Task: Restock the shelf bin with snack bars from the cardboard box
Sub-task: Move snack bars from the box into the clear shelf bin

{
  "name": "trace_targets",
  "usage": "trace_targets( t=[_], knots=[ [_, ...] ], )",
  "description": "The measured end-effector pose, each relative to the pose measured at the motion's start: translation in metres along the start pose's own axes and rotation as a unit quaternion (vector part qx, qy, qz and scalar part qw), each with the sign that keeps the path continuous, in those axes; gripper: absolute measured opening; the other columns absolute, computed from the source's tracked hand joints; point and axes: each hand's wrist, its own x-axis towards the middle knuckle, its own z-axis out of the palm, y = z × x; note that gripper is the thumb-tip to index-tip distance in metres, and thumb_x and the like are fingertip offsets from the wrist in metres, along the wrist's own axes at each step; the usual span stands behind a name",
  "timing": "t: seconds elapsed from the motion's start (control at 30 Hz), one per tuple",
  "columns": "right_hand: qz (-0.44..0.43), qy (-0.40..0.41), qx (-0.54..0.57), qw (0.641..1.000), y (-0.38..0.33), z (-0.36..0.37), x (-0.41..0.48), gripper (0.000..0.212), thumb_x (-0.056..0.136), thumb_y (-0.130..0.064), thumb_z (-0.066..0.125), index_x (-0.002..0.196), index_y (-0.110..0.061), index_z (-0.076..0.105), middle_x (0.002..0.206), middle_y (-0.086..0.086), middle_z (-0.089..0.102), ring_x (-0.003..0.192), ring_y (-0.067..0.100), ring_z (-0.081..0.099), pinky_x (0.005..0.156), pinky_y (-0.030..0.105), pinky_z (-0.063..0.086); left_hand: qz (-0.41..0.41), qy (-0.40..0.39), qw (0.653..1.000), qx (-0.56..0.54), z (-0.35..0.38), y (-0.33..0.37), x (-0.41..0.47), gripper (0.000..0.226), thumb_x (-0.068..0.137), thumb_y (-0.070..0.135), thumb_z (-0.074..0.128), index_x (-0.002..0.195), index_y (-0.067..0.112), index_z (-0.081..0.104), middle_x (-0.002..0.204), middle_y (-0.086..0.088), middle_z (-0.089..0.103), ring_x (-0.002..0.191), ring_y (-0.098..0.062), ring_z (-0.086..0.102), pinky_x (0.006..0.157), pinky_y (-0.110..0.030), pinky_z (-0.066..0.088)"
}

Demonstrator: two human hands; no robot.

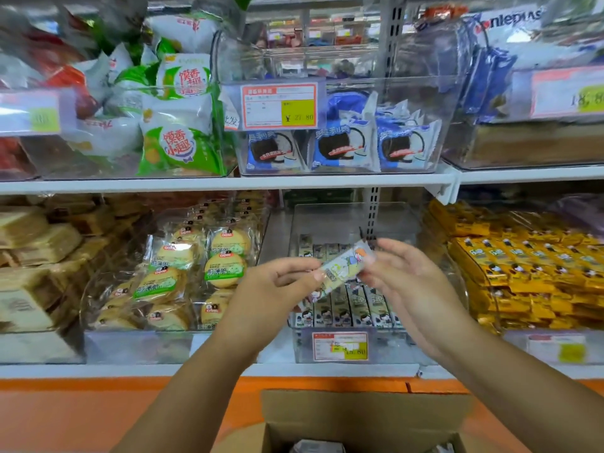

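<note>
So both hands were up in front of the lower shelf with one snack bar (340,266) held between them. The bar sat tilted, low end toward the left hand (277,279), high end toward the right hand (402,276). The left had its thumb and fingertips pinched on the lower part of the wrapper. The right hand's fingers were loosely curled around the upper end, thumb tucked in underneath. The bar hung just above the clear shelf bin (385,348), not in it, right over the row of matching bars (343,308) standing along the bin's front. The back half of the bin looked mostly bare, with only a short row of bars there.

The cardboard box (359,416) sat open down at the bottom edge, below the arms, contents too cut off to make out. Round biscuit packs (225,256) were in the bin to the left, and yellow packets (523,266) were stacked on the right.
</note>
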Motion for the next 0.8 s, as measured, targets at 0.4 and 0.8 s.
trace_targets(
  t=[0.4,0.8],
  knots=[
    [0.097,0.042,-0.123,0.987,0.028,0.014,0.1,0.06,0.079,-0.008,0.074,0.132,-0.009,0.046,0.111,0.016,0.067,0.088,0.027,0.071,0.084,0.041,0.057,0.032,0.048,0.956,0.287,0.003,-0.032,0.008,0.066,0.1,0.043,0.043,0.156,0.028,0.012,0.159,0.011,0.026,0.14,-0.007,0.032,0.112,-0.02,0.022],
    [0.118,0.051,-0.338,0.932,0.078,0.036,0.174,0.032,0.09,-0.026,0.063,0.114,-0.004,0.065,0.095,0.012,0.069,0.072,0.02,0.061,0.088,0.04,0.054,0.053,-0.002,0.975,0.217,-0.001,-0.053,0.016,0.037,0.104,0.027,0.038,0.139,0.039,0.039,0.111,0.011,0.066,0.078,0.003,0.055,0.071,-0.017,0.046]
  ],
)
